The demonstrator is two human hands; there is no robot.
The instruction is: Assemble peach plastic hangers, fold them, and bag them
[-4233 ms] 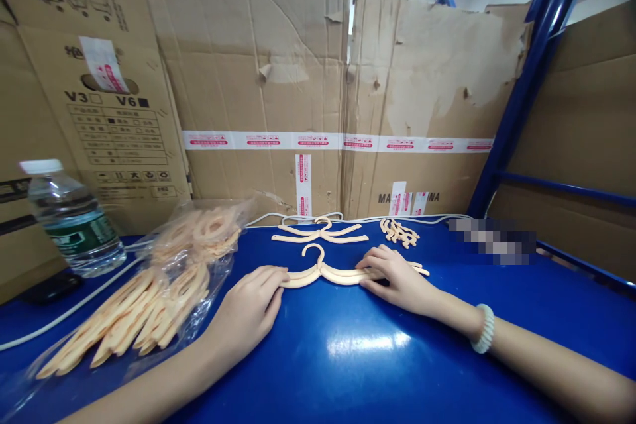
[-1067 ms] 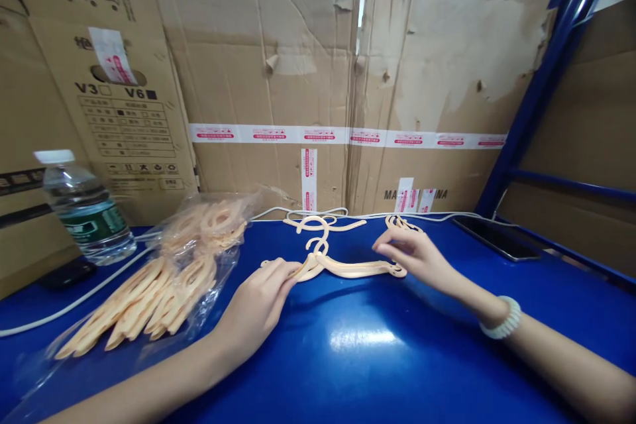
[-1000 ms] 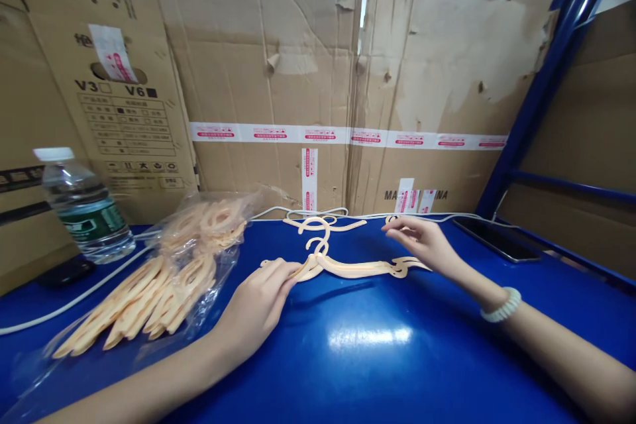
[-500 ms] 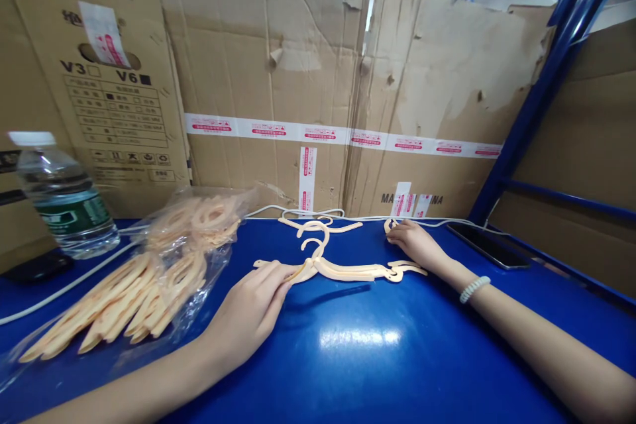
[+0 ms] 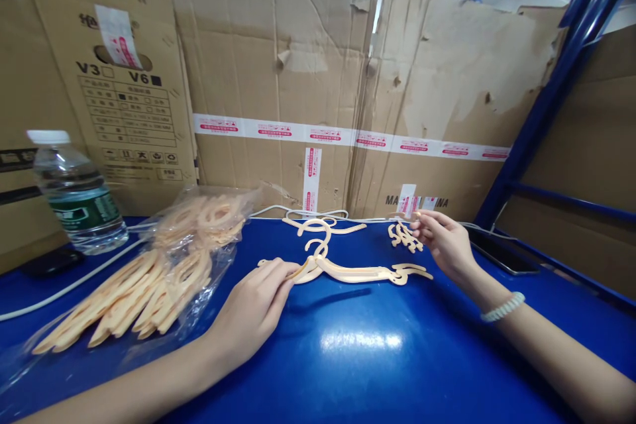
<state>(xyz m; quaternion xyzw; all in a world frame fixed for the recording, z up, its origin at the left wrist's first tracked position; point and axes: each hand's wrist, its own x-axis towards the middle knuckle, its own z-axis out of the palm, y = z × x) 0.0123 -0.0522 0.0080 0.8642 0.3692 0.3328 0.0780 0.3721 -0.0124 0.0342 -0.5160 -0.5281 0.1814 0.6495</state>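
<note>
My left hand [image 5: 261,298] is closed round the left arm of a cream plastic hanger [image 5: 355,271], which shows two hooks at its middle and a small curved piece at its right end. My right hand [image 5: 447,245] is raised at the right with thumb and fingers pinched together. A small cream piece [image 5: 416,216] shows at its fingertips, too small to make out fully. Just left of and below that hand lies a small pile of curved cream hooks [image 5: 405,237] on the blue table [image 5: 358,364].
Another cream hanger [image 5: 342,229] lies behind the held one. Clear plastic bags of folded hangers [image 5: 163,278] are at the left, beside a water bottle [image 5: 84,202]. A dark phone [image 5: 501,252] lies right. Cardboard sheets [image 5: 278,79] stand behind, with a white cable [image 5: 263,212] along their foot.
My right hand has lifted from the small hooks and moved right, uncovering the pile, with a small piece now at its fingertips. My left hand keeps its hold on the hanger.
</note>
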